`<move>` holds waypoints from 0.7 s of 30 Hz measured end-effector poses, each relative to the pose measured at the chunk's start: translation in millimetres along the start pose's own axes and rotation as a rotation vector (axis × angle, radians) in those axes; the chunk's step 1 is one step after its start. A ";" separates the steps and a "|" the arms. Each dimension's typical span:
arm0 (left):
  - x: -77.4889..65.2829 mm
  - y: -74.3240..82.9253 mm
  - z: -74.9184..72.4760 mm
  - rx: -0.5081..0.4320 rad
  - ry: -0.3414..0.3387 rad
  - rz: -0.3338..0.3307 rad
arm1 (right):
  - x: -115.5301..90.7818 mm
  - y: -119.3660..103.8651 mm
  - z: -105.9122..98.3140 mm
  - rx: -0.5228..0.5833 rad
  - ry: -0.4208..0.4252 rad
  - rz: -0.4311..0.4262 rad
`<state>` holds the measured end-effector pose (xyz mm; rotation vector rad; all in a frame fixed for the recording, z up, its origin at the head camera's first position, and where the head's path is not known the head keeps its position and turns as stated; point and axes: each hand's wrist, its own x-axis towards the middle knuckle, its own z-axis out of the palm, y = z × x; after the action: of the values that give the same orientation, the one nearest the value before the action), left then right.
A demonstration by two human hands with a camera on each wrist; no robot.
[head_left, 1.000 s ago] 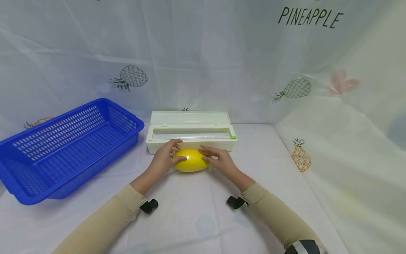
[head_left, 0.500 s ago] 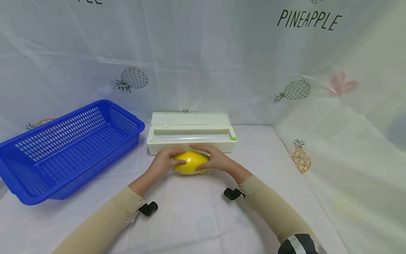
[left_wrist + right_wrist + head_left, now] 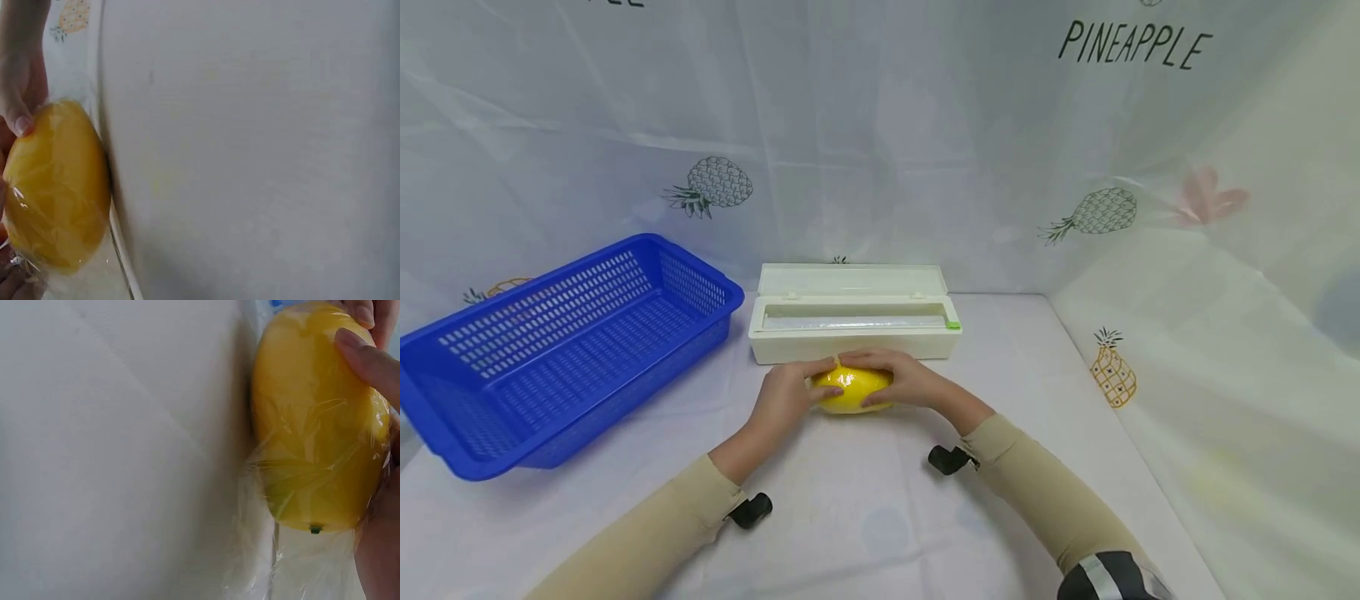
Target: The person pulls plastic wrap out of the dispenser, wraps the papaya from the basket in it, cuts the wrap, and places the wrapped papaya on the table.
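- White cloth backdrop (image 3: 887, 167), pineapple prints; lettering at top left sliced by frame, just the end shows.
- White cloth-covered desk (image 3: 842, 508); near edge out of view.
- Blue perforated plastic basket (image 3: 576, 354) at left, far end cut off by frame.
- Tan left sleeve (image 3: 647, 517), tan right sleeve (image 3: 1052, 492); both run out at bottom.
- Long cream-white box (image 3: 820, 340), lid raised, just beyond the hands, which overlap its lower front. Shiny pale roll (image 3: 857, 322) inside, only a strip showing.
- Left hand (image 3: 778, 400): grip curled on left end of glossy yellow oval fruit (image 3: 853, 387), thumb on near face.
- Right hand (image 3: 910, 383): grip curled on right end, thumb near side. Wrist views crop both hands; hard to sort whose fingertips are whose.
- Fruit sits between hands, in front of box; ends covered in head view, can't tell if it touches desk.
- Wrinkled clear plastic film (image 3: 306, 462) around fruit; outer edges blurry.
- Black-and-white striped item at right elbow (image 3: 1112, 575), cropped, unidentifiable.
- Small dark green stub (image 3: 316, 530) on fruit, right wrist view only.
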<state>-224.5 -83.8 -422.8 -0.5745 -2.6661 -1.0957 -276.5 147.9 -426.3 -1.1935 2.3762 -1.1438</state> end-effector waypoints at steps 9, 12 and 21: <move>-5.4 8.2 -14.2 -0.088 -0.120 0.016 | -15.1 -0.4 3.5 -0.008 0.003 -0.047; -2.0 8.9 -17.0 -0.164 -0.179 -0.030 | -21.1 -2.6 3.7 -0.052 0.048 -0.039; 9.2 12.6 -14.1 -0.248 -0.252 -0.089 | -36.7 -0.5 3.6 -0.121 0.178 -0.058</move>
<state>-226.9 -83.0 -401.9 -0.6838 -2.8092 -1.4846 -251.0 173.7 -432.7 -1.2546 2.5916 -1.1847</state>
